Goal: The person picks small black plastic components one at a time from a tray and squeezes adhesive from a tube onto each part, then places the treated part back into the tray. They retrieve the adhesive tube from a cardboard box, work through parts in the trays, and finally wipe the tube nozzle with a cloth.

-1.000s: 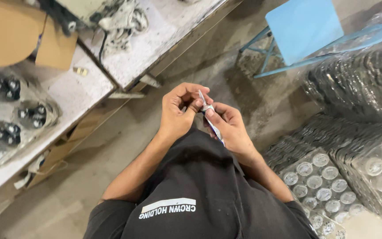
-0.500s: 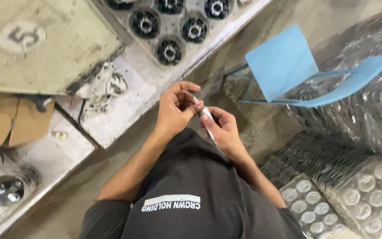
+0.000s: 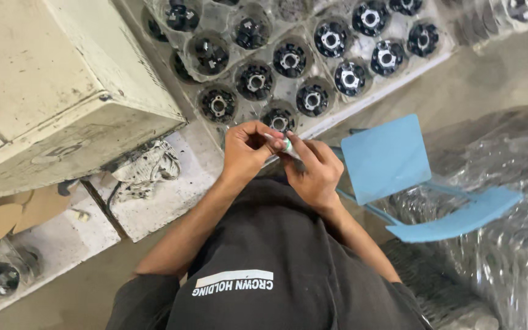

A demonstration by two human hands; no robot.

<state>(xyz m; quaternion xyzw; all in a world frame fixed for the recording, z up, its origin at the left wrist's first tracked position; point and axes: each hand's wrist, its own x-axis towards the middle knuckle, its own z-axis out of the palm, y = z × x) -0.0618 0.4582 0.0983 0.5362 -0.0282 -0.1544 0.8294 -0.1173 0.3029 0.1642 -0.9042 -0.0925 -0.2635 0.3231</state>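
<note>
Slim white pen-like tool with a green band (image 3: 287, 145) sits pinched between both my hands, above the workbench edge. My left hand (image 3: 247, 151) has its fingertips closed on the upper end; my right hand (image 3: 314, 172) wraps the lower shaft. Its long axis slants from upper left down to lower right, just beside the clear plastic tray of black round parts (image 3: 288, 61).

A pale workbench (image 3: 172, 205) bears clear trays (image 3: 288, 67) of black round parts, a grimy rag (image 3: 145, 168) (crumpled) alongside.
</note>
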